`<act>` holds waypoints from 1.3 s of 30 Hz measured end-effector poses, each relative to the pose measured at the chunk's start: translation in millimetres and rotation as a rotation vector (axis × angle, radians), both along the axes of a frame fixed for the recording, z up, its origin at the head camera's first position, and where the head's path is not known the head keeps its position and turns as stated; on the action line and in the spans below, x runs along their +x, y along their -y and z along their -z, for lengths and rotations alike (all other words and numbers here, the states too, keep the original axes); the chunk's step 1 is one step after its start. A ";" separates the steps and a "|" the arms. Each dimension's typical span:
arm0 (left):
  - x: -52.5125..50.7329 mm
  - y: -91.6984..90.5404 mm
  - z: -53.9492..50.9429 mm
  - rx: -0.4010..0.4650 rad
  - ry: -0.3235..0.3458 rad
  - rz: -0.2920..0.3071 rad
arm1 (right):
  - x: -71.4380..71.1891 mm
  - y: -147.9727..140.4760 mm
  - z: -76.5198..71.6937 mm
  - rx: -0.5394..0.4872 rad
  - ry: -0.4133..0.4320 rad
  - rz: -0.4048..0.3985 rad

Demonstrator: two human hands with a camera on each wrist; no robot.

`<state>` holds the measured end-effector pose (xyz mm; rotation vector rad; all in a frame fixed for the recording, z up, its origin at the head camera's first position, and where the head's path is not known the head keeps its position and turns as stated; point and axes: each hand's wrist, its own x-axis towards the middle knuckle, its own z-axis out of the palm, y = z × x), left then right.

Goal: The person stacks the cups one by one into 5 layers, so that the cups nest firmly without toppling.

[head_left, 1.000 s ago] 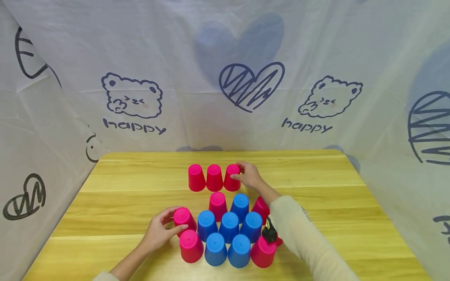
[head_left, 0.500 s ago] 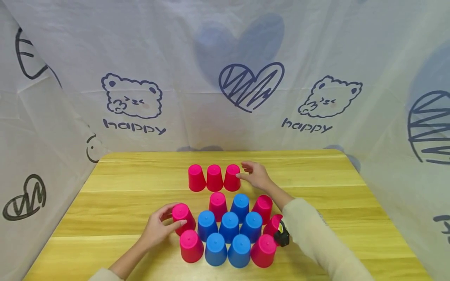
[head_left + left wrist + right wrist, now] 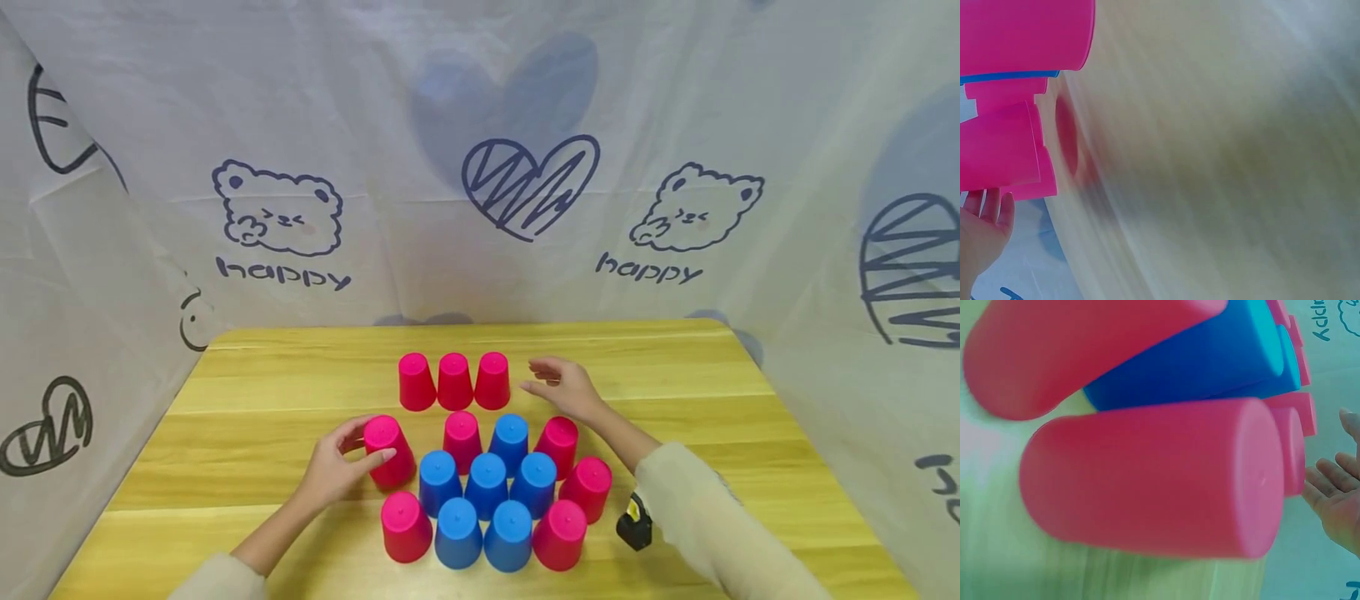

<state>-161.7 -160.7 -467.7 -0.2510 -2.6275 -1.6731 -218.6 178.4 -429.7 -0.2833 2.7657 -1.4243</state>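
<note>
My left hand point(image 3: 333, 468) holds a pink cup point(image 3: 392, 454) upside down by its left side, between thumb and fingers. In the left wrist view that cup point(image 3: 1000, 147) appears raised a little off the tabletop, with a pink reflection beneath it. My right hand point(image 3: 572, 390) is off the cups, fingers relaxed and holding nothing. Nearest to it is the right-hand pink cup point(image 3: 492, 382) in a far row of three upturned pink cups. Closer in, several upturned blue cups point(image 3: 487, 487) stand grouped, with pink cups beside them, such as one at front left point(image 3: 406, 527).
The wooden table point(image 3: 750, 467) extends to both sides of the cups. A black strap-like device point(image 3: 635, 523) sits at the right sleeve, beside a pink cup point(image 3: 587, 490). Printed white cloth point(image 3: 420, 275) hangs behind the table.
My right hand has let go of the far row's right-hand cup and drawn away to the right. The left hand has moved its pink cup slightly farther away from the front-left cup.
</note>
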 end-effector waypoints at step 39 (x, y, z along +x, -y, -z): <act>-37.0 -27.6 -32.8 0.050 0.031 -0.027 | 53.3 -43.7 25.5 -0.185 0.157 -0.123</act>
